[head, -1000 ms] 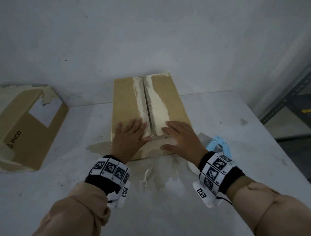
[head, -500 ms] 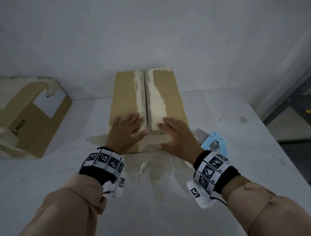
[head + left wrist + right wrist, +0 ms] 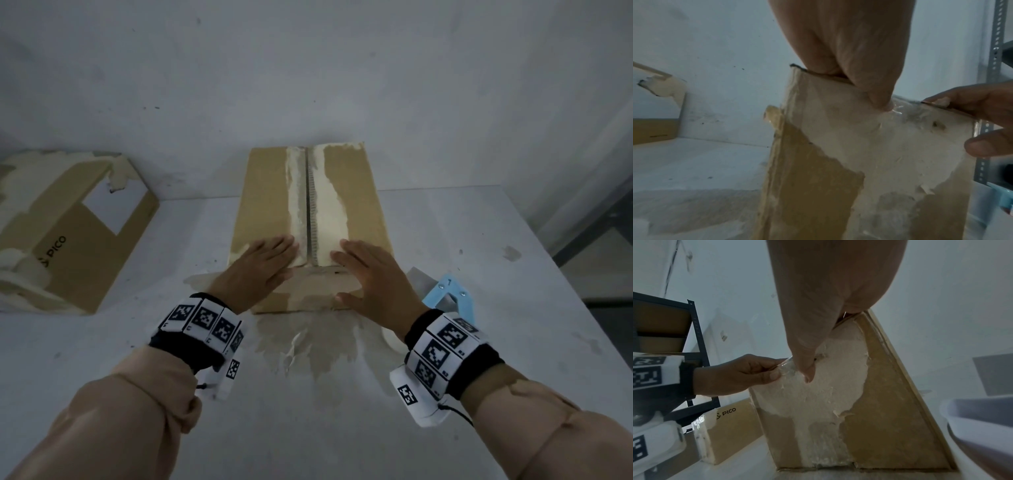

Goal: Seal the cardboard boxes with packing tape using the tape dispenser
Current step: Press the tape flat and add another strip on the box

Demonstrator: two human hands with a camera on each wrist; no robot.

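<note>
The cardboard box [image 3: 310, 219] stands at the middle of the worktop [image 3: 445, 240], its far end against the back wall, its top flaps meeting in a seam that runs away from me, with torn pale strips on both sides of it. My left hand [image 3: 260, 270] lies flat on the left flap at the near end, fingers straight and spread, thumb hooked over the near edge onto clear tape [image 3: 898, 110] there. My right hand [image 3: 373, 277] lies the same way on the right flap, palm down, thumb against the box's near face. The blue tape dispenser [image 3: 448, 298] rests on the worktop just beside my right wrist, toward the right edge. A second cardboard box [image 3: 68, 240], printed PICO, lies well apart at the left edge. A metal shelf rack [image 3: 692, 340] stands off to one side.
</note>
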